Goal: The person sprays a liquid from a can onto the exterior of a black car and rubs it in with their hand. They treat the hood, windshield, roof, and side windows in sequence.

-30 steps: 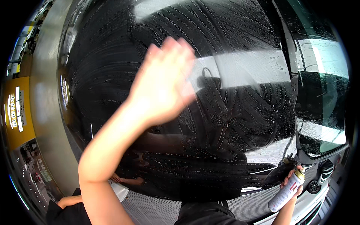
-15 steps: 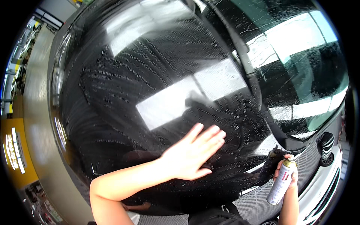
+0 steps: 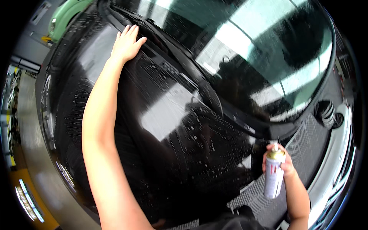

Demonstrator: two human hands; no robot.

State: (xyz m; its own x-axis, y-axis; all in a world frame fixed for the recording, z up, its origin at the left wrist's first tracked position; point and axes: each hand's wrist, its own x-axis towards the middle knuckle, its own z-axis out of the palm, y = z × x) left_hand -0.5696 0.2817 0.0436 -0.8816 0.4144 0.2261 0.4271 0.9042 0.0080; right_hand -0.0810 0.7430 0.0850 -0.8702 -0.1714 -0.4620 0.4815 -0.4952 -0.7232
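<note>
My left arm reaches far across a black car hood (image 3: 153, 157) that is wet with droplets and streaks. At its far end, close to the windshield edge, my left hand (image 3: 126, 45) lies flat with fingers stretched out and nothing visible in it. My right hand (image 3: 287, 165) is wrapped round a white spray can (image 3: 273, 178) with a gold top and a white nozzle. The can is held nearly upright off the near right corner of the hood. What lies under my left palm is hidden.
The wet windshield (image 3: 264, 57) rises beyond the hood, with a black wiper (image 3: 191, 69) along its base. Grated floor (image 3: 260, 191) runs beside the car on the right, near a white car (image 3: 333, 153). A green car (image 3: 67, 19) stands at the far left.
My left hand has moved from the near middle of the hood to its far end by the windshield, with the arm extended. My right hand still holds the spray can; the view has shifted.
</note>
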